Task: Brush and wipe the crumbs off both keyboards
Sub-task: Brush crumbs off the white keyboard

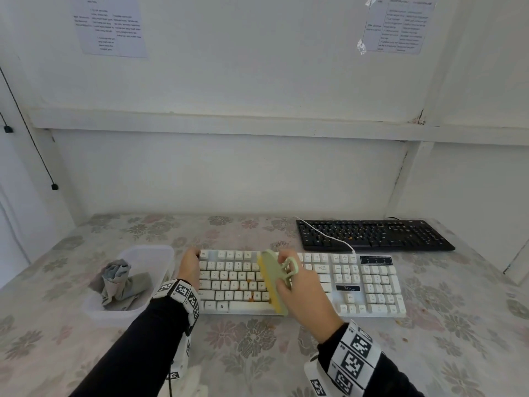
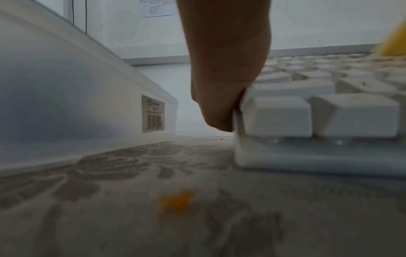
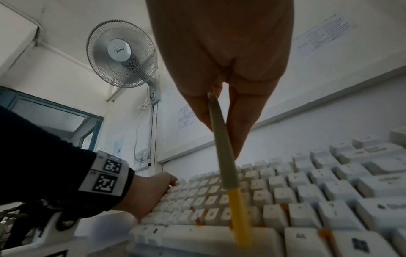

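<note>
Clear plastic, that's the tub (image 1: 160,255) near the table's (image 1: 243,351) left edge, with a grey cloth (image 1: 120,279) bunched up inside, untouched so far. Just beside it, the white keyboard (image 1: 369,285) is steadied at its left end by the left hand (image 1: 190,266), thumb pressed flat against the side; whether the other fingers are curled over the far corner can't really be told from these views.

Over the letter keys, a pale green brush (image 1: 273,279) with yellow bristles is gripped by the right hand (image 1: 306,293), fingers hooked through the loop handle. The bristles are touching down around the bottom row and space bar. Orange crumbs (image 3: 283,207) are wedged in the gaps between keys there, and a few are already scattered on the table by the front left corner.

To get this step done well, short strokes along the rows are probably best, with the bristle tips worked into the gaps and everything swept off one edge rather than flicked about. The keyboard should be kept pinned so it isn't dragged.

Further right, toward the back right corner, the black keyboard (image 1: 372,234) is parked with at least one crumb visible on it, so that one looks not yet brushed. The white one's cable (image 1: 329,237) is draped across it.
</note>
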Tool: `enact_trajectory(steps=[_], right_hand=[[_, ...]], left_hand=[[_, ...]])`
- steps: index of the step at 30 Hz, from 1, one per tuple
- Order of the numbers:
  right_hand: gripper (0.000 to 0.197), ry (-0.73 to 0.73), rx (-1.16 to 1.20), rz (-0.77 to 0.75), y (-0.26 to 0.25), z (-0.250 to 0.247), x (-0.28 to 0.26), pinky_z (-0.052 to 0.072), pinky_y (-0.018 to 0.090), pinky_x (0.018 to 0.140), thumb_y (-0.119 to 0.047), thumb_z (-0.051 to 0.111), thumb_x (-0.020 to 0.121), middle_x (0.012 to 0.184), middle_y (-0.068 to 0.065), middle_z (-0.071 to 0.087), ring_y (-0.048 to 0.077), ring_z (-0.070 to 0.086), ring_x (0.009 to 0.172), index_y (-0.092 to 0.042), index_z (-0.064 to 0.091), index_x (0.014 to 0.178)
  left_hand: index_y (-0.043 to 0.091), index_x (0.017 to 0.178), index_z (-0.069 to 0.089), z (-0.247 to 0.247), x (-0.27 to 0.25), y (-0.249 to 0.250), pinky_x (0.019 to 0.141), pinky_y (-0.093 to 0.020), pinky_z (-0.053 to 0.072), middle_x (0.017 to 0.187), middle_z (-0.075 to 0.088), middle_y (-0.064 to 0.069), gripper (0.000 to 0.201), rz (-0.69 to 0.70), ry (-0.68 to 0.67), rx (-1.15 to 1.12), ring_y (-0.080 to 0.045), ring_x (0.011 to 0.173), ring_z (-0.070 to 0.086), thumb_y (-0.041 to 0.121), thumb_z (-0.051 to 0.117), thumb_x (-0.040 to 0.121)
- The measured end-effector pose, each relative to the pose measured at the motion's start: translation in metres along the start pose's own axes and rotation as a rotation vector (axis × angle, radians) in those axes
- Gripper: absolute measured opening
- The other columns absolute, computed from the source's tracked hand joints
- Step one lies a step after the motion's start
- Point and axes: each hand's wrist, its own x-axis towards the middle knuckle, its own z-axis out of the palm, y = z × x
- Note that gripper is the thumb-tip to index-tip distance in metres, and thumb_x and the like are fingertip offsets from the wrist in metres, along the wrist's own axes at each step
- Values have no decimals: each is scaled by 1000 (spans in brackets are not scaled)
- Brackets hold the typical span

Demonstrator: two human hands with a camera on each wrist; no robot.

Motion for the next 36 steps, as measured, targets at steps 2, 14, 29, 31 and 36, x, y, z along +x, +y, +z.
enact_trajectory(steps=[2,14,29,31,36], right_hand=[[26,-54,-7,12,1,-2,-7,33,19,40,-10,47,91,60,-5,46,7,37,43,-31,32,99],[30,146,16,-28,3,-10,5,36,15,40,-7,51,91,60,-9,46,4,51,46,-30,33,99],[38,110,23,-49,4,-10,-2,36,12,43,-7,52,90,63,-10,48,1,54,54,-40,32,89],[35,64,35,-20,7,-5,-3,35,10,43,-8,51,90,65,-11,46,5,51,50,-37,33,95],[28,4,-41,13,14,-12,-9,34,18,43,-7,47,91,69,-2,52,6,37,45,-30,32,98]], left_hand=[[15,55,48,0,0,0,47,-23,44,41,52,-4,39,-5,-4,-3,-19,34,51,27,33,89],[16,57,48,0,3,-1,46,-23,43,40,52,-3,38,-14,-4,-13,-18,34,51,27,33,90],[15,57,50,0,3,-1,50,-25,44,42,53,-4,38,-10,7,-3,-20,37,51,27,34,89],[16,56,47,0,3,-1,50,-25,43,43,52,-4,35,-11,2,-2,-21,39,50,27,35,88],[16,55,45,0,3,0,49,-24,43,42,52,-4,36,-15,4,9,-20,38,50,26,34,89]])
